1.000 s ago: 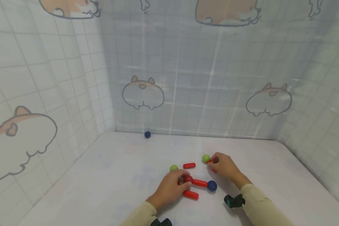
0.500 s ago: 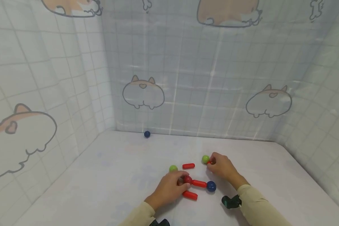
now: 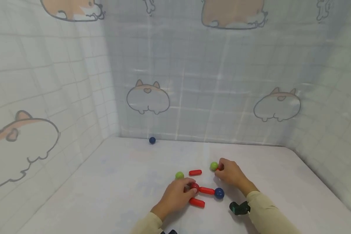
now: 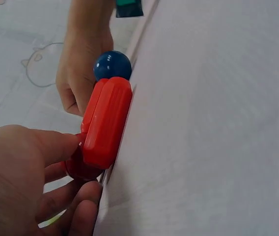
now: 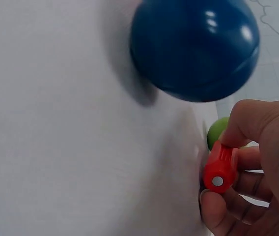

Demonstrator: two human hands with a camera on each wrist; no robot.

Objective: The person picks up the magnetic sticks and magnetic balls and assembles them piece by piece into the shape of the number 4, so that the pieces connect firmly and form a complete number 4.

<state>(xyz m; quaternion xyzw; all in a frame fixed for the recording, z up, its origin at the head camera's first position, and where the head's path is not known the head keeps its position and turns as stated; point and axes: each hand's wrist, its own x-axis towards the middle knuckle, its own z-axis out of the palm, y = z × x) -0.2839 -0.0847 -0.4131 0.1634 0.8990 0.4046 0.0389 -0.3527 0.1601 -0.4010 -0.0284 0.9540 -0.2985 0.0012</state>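
In the head view my left hand (image 3: pixel 175 195) pinches a red ball (image 3: pixel 194 187) between thumb and fingers. A red magnetic rod (image 3: pixel 206 190) runs from that ball to a large blue ball (image 3: pixel 219 193). Just below, a second red rod (image 3: pixel 197 202) lies partly behind the left thumb. My right hand (image 3: pixel 231 172) pinches another red rod (image 5: pixel 221 167), whose end shows a round silver magnet in the right wrist view. At that rod's far end sits a green ball (image 3: pixel 214 166). Most of this rod is hidden by the fingers in the head view.
A second green ball (image 3: pixel 179 175) lies just beyond the left fingers. Between the hands, farther out, is a loose red rod (image 3: pixel 195 172). A dark blue ball (image 3: pixel 152 140) rests at the table's back edge, near the patterned curtain (image 3: pixel 204 81).
My right hand has shifted slightly left, and its rod's near end, showing a second ago, is now covered by the hand. The left hand stays on the red ball.
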